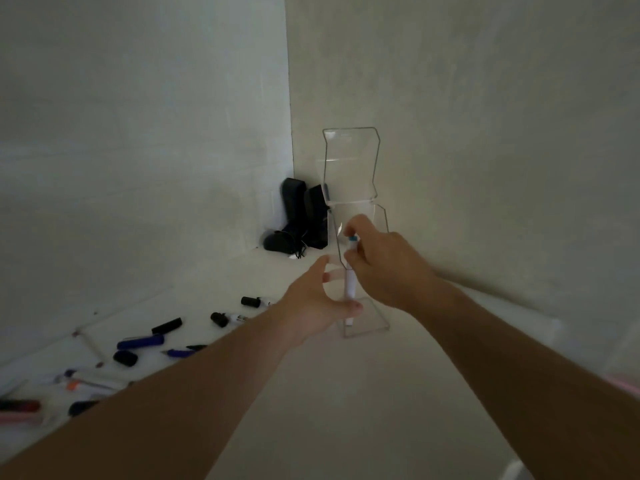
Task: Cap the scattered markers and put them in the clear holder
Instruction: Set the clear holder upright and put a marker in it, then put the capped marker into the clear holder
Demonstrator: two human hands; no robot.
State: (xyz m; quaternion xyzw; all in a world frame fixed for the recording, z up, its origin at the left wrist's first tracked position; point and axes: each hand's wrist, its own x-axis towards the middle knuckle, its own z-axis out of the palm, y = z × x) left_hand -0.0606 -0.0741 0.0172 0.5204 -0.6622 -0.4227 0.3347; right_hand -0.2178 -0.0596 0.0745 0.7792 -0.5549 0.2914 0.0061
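A tall clear holder (351, 161) stands upright on the white table near the wall. My left hand (313, 299) grips its lower part, fingers behind the clear wall and thumb in front. My right hand (381, 261) pinches a white marker with a teal cap (350, 282), which stands upright inside the holder's lower section. Several loose markers and caps lie scattered at the left, among them a blue marker (140, 341), a black cap (167, 325) and a red marker (20, 406).
Two dark speakers (304, 209) with a cable stand in the corner behind the holder. Pale walls close in at the left and back. The white table surface (346, 410) stretches toward me between my forearms.
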